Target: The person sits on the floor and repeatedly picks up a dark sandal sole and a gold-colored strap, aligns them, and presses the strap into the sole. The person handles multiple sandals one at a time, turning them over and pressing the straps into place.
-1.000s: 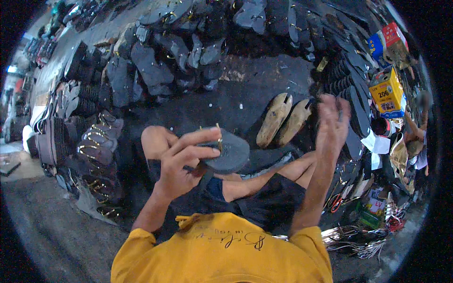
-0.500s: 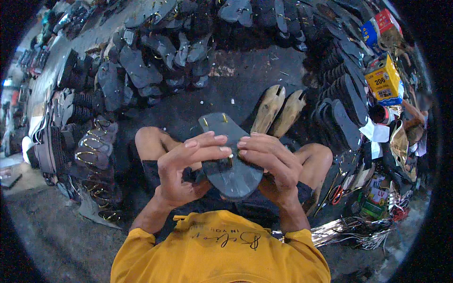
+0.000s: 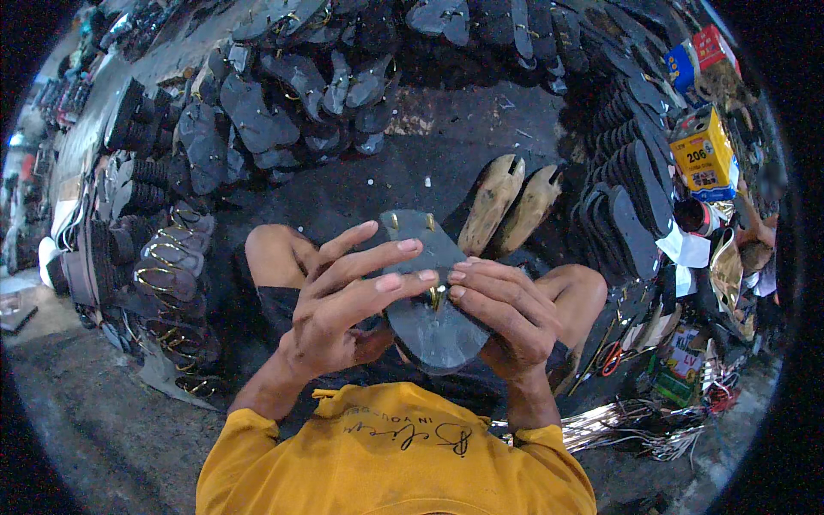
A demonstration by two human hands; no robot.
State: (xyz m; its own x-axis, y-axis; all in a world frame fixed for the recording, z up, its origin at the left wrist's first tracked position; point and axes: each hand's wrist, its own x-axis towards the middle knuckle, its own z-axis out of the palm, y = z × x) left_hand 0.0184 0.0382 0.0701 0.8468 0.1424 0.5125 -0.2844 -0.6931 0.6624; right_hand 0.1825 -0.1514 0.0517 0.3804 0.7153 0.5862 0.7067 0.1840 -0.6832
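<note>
A dark grey sandal sole (image 3: 438, 339) is held between my two hands, above my lap. Short gold strap ends (image 3: 430, 222) stick up near its far end, and another gold piece (image 3: 436, 297) stands near its middle. My left hand (image 3: 335, 305) grips the sole from the left, its fingers reaching across the surface to the middle gold piece. On the right edge, my right hand (image 3: 515, 318) presses bent fingers on top. Both thumbs are mostly hidden. Just beyond the sole lie two wooden shoe lasts (image 3: 492, 206), side by side on the dark floor.
Stacked dark soles (image 3: 631, 227) stand at the right, and more sandal soles (image 3: 257, 116) are piled at the far left. Sandals with gold straps (image 3: 172, 257) line the left. Orange-handled scissors (image 3: 610, 359), a yellow box (image 3: 705, 150) and thin strips (image 3: 601, 425) sit at right.
The sole has turned slightly and shifted a little right and nearer. My left fingers have spread and slid further across it; my right hand has moved slightly along its edge.
</note>
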